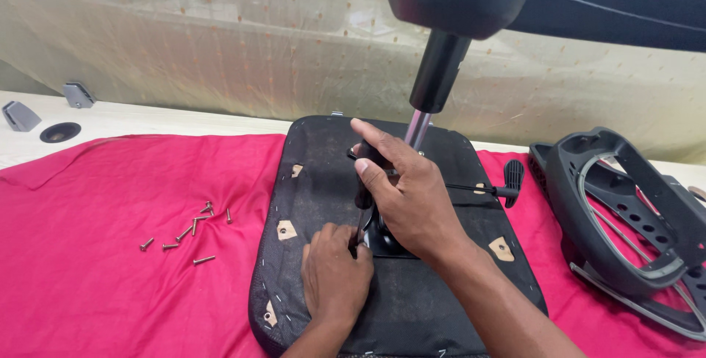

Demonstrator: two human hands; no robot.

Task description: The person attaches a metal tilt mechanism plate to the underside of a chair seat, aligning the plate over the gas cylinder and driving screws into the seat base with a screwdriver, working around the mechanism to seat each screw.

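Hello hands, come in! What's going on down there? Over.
Right hand gripping screwdriver handle. Left hand steadying tip on black seat underside. Gas-lift column close behind; loose screws lying apart on red cloth.

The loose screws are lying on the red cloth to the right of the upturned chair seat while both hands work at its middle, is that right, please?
Not quite: the head view shows the loose screws on the red cloth to the left of the upturned chair seat, not the right. The rest holds: the left hand and right hand both work at its middle.
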